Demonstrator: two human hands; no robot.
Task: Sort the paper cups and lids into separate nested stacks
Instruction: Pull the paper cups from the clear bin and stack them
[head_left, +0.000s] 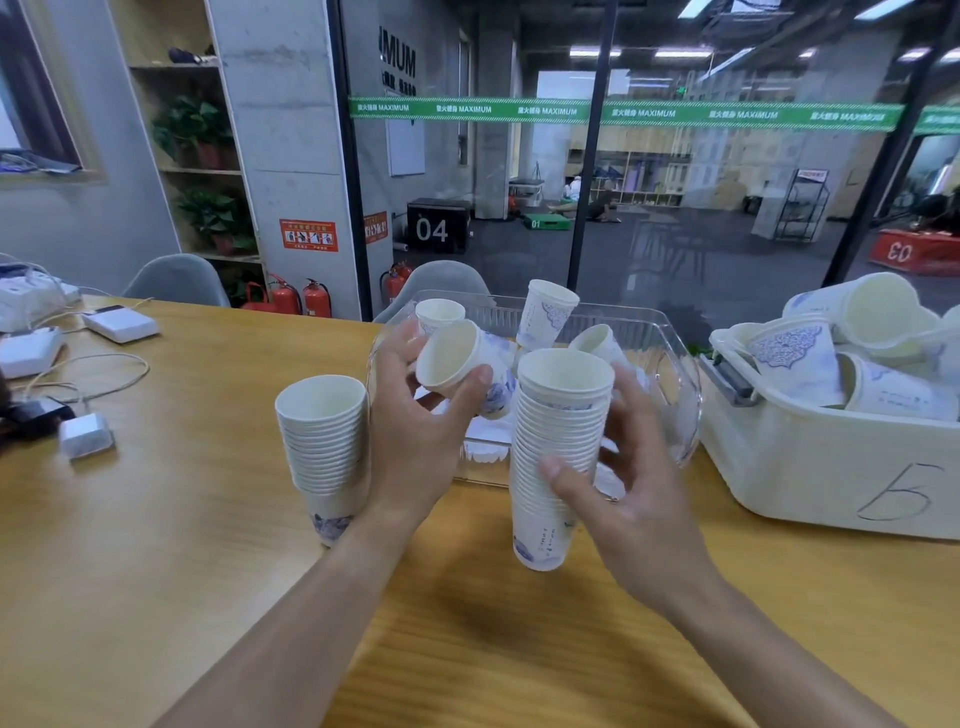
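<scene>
Left hand grips a single paper cup, tipped sideways, just left of the tall cup stack. Right hand wraps around that stack above the tabletop. Left of it, a shorter stack; behind, a clear bin of loose cups.

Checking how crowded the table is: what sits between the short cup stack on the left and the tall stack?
In the head view, the left hand, gripping a single cup, lies between the short stack and the tall stack.

cups: matt paper | bin: clear glossy plastic | table: smooth wood
</scene>
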